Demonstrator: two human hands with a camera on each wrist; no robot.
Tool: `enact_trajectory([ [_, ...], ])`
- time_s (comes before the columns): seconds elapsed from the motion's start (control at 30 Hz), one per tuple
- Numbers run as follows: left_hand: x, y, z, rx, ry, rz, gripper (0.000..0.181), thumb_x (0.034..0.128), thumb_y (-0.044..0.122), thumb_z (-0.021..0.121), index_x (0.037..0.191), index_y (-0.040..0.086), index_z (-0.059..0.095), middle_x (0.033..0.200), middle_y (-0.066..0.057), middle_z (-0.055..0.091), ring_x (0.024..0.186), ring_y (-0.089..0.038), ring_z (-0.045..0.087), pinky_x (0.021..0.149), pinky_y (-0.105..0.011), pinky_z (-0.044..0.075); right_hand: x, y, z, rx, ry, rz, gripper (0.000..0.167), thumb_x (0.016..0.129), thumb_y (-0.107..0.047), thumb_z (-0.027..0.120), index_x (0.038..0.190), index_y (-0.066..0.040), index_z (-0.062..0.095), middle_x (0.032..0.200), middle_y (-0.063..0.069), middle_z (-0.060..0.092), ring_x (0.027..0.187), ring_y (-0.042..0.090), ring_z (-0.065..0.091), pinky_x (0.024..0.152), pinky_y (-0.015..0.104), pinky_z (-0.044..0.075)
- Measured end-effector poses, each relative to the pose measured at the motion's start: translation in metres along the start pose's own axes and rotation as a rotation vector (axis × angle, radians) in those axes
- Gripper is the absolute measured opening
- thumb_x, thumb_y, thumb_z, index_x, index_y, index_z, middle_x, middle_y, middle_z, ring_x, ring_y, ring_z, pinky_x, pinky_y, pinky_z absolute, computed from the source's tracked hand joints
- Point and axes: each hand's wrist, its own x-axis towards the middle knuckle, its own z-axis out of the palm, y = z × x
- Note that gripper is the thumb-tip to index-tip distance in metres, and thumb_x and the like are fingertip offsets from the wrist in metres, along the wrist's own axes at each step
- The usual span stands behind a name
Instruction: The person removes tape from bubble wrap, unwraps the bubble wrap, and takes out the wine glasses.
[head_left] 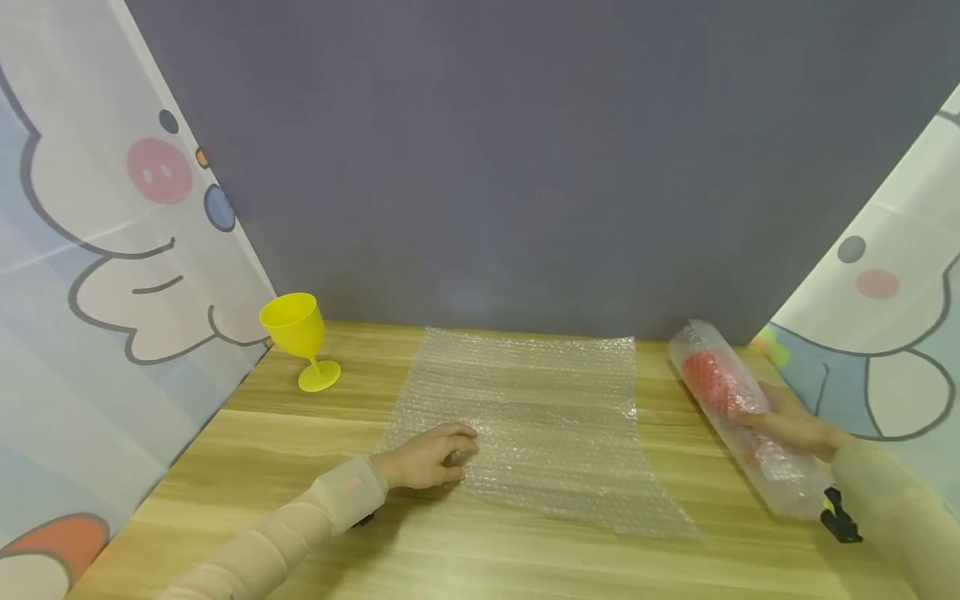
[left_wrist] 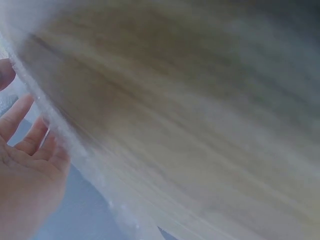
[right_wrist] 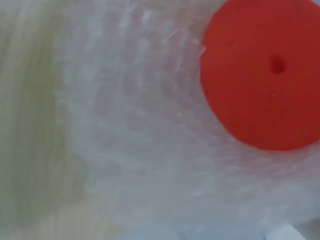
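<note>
On the right, a roll of bubble wrap point(head_left: 701, 337) lies slanted on the table, with a red object point(head_left: 708, 379) inside. My right hand point(head_left: 795, 421) holds the roll from its right side. The right wrist view shows the object's round red base point(right_wrist: 270, 95) with a small hole, inside the wrap's end. A flat sheet of bubble wrap point(head_left: 525, 417) is spread mid-table. Loosely bent fingers of my left hand point(head_left: 427, 457) rest at its left edge, thumb apart from them. A yellow goblet point(head_left: 296, 325) stands upright at the back left.
The wooden table point(head_left: 247, 467) ends at a grey panel point(head_left: 487, 167) behind. Cartoon-printed cloth walls point(head_left: 82, 333) close off both sides. A small black object point(head_left: 840, 518) shows beside the right wrist.
</note>
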Motion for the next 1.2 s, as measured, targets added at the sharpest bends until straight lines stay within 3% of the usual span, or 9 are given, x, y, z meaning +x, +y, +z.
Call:
enact_trajectory([
  [0.2,0.000,0.001,0.000,0.001,0.003,-0.002,0.041,0.0874,0.025,0.060,0.125,0.011,0.054,0.141,-0.003,0.039,0.128,-0.025,0.040,0.105,-0.041,0.037,-0.001,0.000,0.004,0.048,0.019,-0.016,0.078,0.091,-0.033,0.052,0.138,0.015,0.014,0.135,0.039,0.027,0.118,0.053,0.031,0.088,0.066,0.033],
  [0.37,0.001,0.003,-0.004,0.008,0.001,0.000,0.041,0.0876,0.025,0.060,0.125,0.012,0.054,0.141,-0.003,0.039,0.129,-0.025,0.039,0.106,-0.042,0.036,-0.002,0.004,0.005,0.048,0.048,0.001,0.071,0.091,-0.033,0.052,0.135,0.014,0.023,0.128,0.035,0.038,0.106,0.036,0.048,0.081,0.045,0.047],
  [0.47,0.000,0.004,-0.004,-0.008,-0.003,0.001,0.041,0.0879,0.025,0.060,0.126,0.011,0.053,0.142,-0.004,0.039,0.128,-0.026,0.040,0.105,-0.041,0.037,-0.003,0.007,0.006,0.069,0.041,0.022,0.072,0.092,-0.034,0.052,0.137,0.013,0.021,0.129,0.035,0.036,0.107,0.036,0.047,0.080,0.044,0.047],
  [0.6,-0.001,0.005,-0.003,-0.024,-0.005,0.008,0.041,0.0878,0.025,0.060,0.126,0.010,0.053,0.142,-0.006,0.039,0.127,-0.027,0.042,0.104,-0.041,0.039,-0.005,0.009,0.008,0.107,0.017,0.051,0.076,0.093,-0.036,0.050,0.139,0.012,0.014,0.134,0.037,0.028,0.115,0.047,0.036,0.085,0.055,0.042],
  [0.77,-0.001,0.006,-0.005,-0.024,0.007,0.010,0.041,0.0870,0.025,0.061,0.125,0.010,0.054,0.141,-0.007,0.040,0.125,-0.027,0.043,0.103,-0.042,0.039,-0.008,0.005,0.010,0.157,0.008,0.084,0.074,0.093,-0.038,0.049,0.139,0.010,0.017,0.133,0.034,0.034,0.107,0.034,0.047,0.081,0.045,0.046],
  [0.87,-0.001,0.007,-0.006,-0.027,0.017,0.005,0.041,0.0865,0.024,0.061,0.124,0.011,0.054,0.140,-0.007,0.041,0.125,-0.027,0.044,0.103,-0.043,0.039,-0.011,-0.001,0.013,0.198,0.015,0.102,0.073,0.093,-0.040,0.048,0.139,0.008,0.019,0.129,0.029,0.041,0.099,0.020,0.052,0.075,0.035,0.048],
  [0.97,-0.002,0.008,-0.007,-0.035,0.024,-0.003,0.042,0.0862,0.025,0.062,0.125,0.010,0.054,0.139,-0.007,0.042,0.125,-0.028,0.044,0.103,-0.044,0.039,-0.013,-0.006,0.014,0.254,0.030,0.100,0.072,0.093,-0.038,0.049,0.139,0.010,0.020,0.123,0.026,0.046,0.093,0.012,0.053,0.073,0.032,0.049],
  [1.2,-0.002,0.009,-0.005,-0.039,0.045,0.000,0.045,0.0859,0.026,0.061,0.127,0.010,0.053,0.138,-0.007,0.044,0.124,-0.027,0.044,0.104,-0.045,0.038,-0.022,-0.011,0.013,0.401,0.054,0.098,0.066,0.094,-0.034,0.050,0.135,0.010,0.023,0.102,0.002,0.057,0.085,0.009,0.058,0.072,0.033,0.053],
])
